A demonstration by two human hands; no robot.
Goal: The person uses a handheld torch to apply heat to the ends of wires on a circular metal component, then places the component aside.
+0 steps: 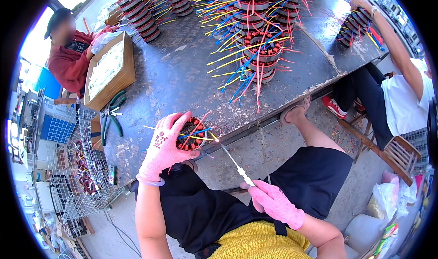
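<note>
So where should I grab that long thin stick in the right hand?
Probably the near end of the stick, behind its white collar, coming from the person's right, as the right hand does. The narrow shaft slants away from the person, and its far tip is close to a yellow wire, leaving little room for fingers there.

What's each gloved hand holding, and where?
Left hand: the coil-wound ring, by its left outer side. Right hand: the slim rod-like tool, by its near end.

dark scuffed table [178, 67] | stacked wire-wound rings [252, 6] | pliers [104, 130] | open carton [128, 60]
</note>
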